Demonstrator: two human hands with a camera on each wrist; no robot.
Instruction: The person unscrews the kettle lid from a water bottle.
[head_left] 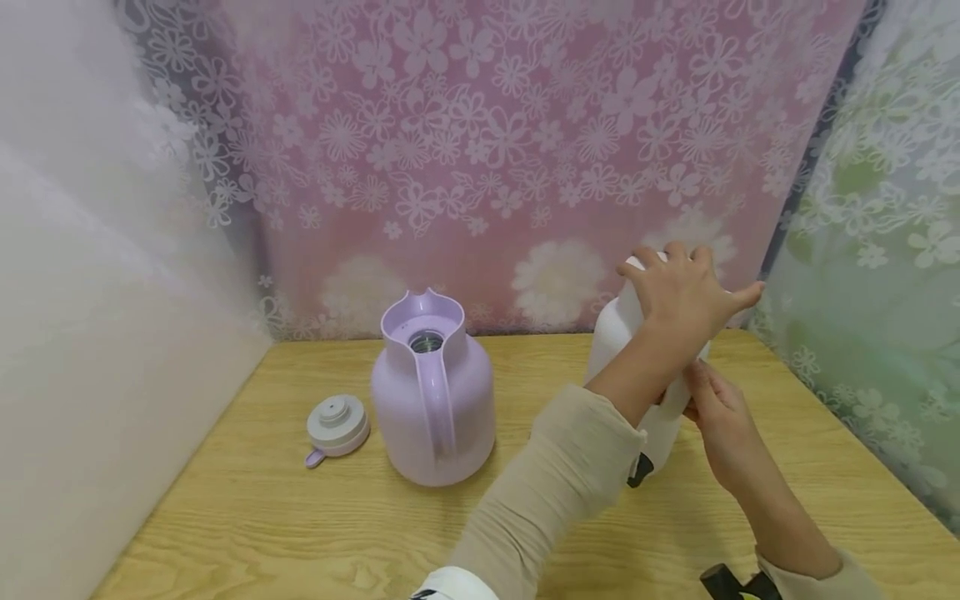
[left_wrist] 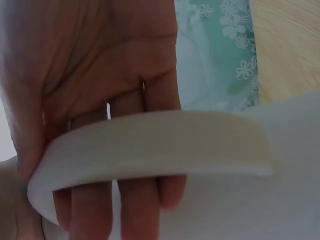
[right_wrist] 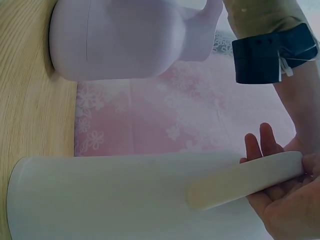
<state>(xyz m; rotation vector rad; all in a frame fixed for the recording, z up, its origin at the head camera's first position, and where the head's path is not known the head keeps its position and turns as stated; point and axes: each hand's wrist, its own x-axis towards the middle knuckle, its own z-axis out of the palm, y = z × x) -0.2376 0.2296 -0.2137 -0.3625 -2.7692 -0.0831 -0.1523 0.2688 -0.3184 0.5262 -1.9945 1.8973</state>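
A tall white jug (head_left: 611,333) stands at the right of the table, partly hidden behind my arms. My left hand (head_left: 678,287) lies over its top with fingers spread and bent over the far edge, the thumb sticking out to the right. That hand covers most of the lid. My right hand (head_left: 723,425) holds the handle (right_wrist: 240,182) on the near side. In the left wrist view, the right hand's fingers (left_wrist: 137,210) pass through the handle loop. A lilac vacuum jug (head_left: 431,408) stands uncovered to the left, its handle facing me.
Left of the lilac jug a grey-white stopper (head_left: 336,425) with a lilac tab lies on the wooden table (head_left: 247,517). A pink flowered curtain (head_left: 450,167) hangs behind, a green one (head_left: 885,275) at the right, and a pale wall (head_left: 112,333) at the left.
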